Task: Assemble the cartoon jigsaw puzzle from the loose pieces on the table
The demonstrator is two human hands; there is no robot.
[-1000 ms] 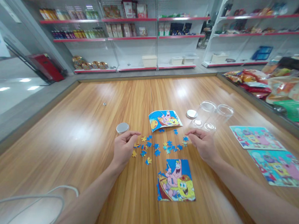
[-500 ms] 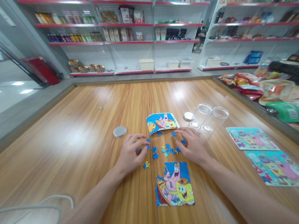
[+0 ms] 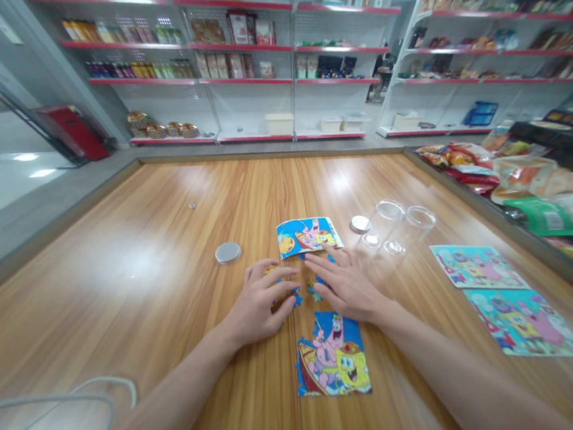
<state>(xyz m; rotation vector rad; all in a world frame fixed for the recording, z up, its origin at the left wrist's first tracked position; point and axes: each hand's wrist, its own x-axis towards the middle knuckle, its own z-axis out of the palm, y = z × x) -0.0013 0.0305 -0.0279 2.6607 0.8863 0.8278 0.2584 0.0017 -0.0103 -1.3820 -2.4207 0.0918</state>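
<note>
Loose jigsaw pieces (image 3: 298,299), mostly blue with some yellow, lie on the table between and under both hands. My left hand (image 3: 263,297) hovers low over several of them, its fingers spread to the right. Opposite it, my right hand (image 3: 345,283) has its fingers stretched out over other pieces, which it partly hides. Nearer to me lies a partly assembled jigsaw puzzle (image 3: 333,358) with a pink starfish and a yellow sponge figure in a boat. Just beyond the fingertips sits a slightly curled reference picture (image 3: 306,236) of the same scene.
A round silver lid (image 3: 228,252) lies left of the hands, another lid (image 3: 360,224) to the right beside two clear jars (image 3: 390,222). Two cartoon pictures (image 3: 479,266) rest at the right. Bagged goods (image 3: 529,180) line the right edge; a white cable (image 3: 95,381) is at left.
My right hand has moved left and now covers pieces that were visible. The left hand has shifted slightly right, its fingers spread further over the pieces.
</note>
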